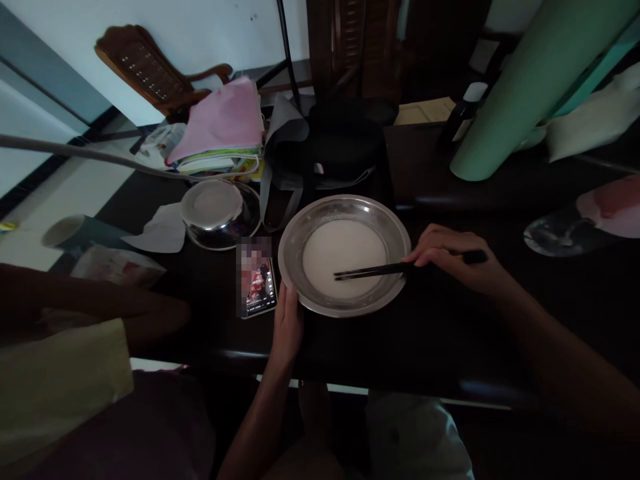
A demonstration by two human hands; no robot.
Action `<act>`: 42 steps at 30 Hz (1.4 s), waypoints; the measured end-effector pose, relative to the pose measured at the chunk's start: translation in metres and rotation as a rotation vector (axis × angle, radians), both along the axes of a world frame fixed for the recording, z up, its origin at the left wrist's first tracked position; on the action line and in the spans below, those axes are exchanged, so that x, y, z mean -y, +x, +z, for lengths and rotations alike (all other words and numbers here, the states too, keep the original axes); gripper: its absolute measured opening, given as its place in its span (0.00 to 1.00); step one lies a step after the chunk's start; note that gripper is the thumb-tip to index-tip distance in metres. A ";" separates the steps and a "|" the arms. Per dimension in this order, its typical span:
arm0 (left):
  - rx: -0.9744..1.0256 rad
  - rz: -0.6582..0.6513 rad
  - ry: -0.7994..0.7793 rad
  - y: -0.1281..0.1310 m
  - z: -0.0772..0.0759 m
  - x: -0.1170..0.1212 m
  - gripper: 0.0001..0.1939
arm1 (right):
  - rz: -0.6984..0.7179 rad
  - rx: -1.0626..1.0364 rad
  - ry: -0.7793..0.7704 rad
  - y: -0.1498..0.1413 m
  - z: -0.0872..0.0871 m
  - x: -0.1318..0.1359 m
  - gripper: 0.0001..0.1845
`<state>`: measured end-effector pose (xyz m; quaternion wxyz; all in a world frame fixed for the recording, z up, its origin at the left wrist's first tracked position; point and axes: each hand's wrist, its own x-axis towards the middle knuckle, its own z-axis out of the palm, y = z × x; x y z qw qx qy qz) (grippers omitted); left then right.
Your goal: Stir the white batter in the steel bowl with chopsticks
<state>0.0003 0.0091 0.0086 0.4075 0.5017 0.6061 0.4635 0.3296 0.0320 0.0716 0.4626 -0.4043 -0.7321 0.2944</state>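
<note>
A wide metal bowl (400, 230) stands on the dark table with a milky white liquid (345, 250) inside. My left hand (289, 323) holds the bowl's near left rim, some of its fingers hidden below the edge. Closed around a pair of black chopsticks (375, 271), my right hand (453, 257) is at the right side of the bowl. The chopstick tips reach into the white liquid near its middle. Just left of the bowl lies a phone (260, 287) with its screen lit, partly blurred out.
An upturned metal bowl (220, 213) and a white paper (163, 230) are to the left. Behind sit a black bag (340, 147) and a pink-topped stack (223, 123). A green cylinder (520, 93) rises at right, near a dark bottle (460, 113). Another person's arm (155, 313) rests at left.
</note>
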 end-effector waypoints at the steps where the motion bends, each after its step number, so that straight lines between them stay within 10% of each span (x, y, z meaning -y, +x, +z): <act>1: 0.002 -0.001 -0.005 0.000 0.000 0.000 0.26 | 0.005 0.020 0.007 -0.001 0.000 0.000 0.12; 42: 0.028 0.013 -0.002 0.004 0.005 0.000 0.24 | -0.158 -0.083 -0.033 0.006 0.002 0.001 0.18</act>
